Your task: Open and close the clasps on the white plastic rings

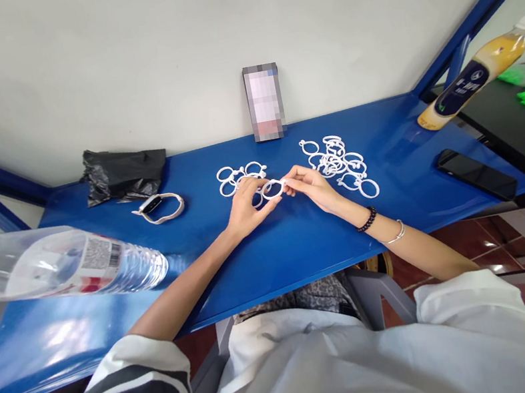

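White plastic made up the ring [272, 189] that both hands held in the middle of the frame. The left hand [247, 207] had its grip pinched on the ring's left side. The right hand [314, 186] had its grip pinched on the ring's right side, using the fingertips. The ring was low over the blue bench [301, 244], but it was hard to tell if it touched.

A small heap of rings [239, 177] lay just behind the left hand. A bigger heap of rings [341, 165] lay just behind the right hand. The right wrist wore a dark bead bracelet [366, 219] and a thin silver bangle [396, 234].

Left of the small heap lay a pale watch [159, 207], and a crumpled black bag [124, 173] sat behind it. A clear water bottle [51, 264] lay on its side at the left of the frame. A blurred phone [265, 101] stood against the wall at the top middle. At the right lay a black phone [477, 174], and above it was a yellow juice bottle [475, 77].
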{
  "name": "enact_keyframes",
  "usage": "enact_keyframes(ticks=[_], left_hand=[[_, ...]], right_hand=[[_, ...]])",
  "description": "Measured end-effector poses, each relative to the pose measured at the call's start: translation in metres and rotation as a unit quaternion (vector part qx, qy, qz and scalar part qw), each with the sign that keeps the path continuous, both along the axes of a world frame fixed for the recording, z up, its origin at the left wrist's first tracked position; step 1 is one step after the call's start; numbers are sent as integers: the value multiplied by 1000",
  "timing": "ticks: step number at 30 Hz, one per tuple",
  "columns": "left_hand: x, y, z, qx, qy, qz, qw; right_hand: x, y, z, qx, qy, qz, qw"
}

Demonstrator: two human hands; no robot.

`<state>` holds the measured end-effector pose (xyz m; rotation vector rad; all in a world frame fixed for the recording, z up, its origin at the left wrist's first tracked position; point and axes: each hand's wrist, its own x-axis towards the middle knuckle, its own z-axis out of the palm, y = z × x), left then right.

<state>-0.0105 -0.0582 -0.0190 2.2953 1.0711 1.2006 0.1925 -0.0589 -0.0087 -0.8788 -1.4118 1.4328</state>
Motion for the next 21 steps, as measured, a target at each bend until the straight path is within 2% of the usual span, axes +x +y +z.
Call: enact_keyframes(ticks=[6,14,21], left_hand=[[0,1,2,-43,12,0,999],[-1,6,3,-99,43,-50,993],[-1,7,3,-128,75,-46,988]], right_hand=[[-3,0,0,-77,67,22,995],[-12,-6,2,-191,149,29,970],[-16,-6,0,-225,171,20,959]])
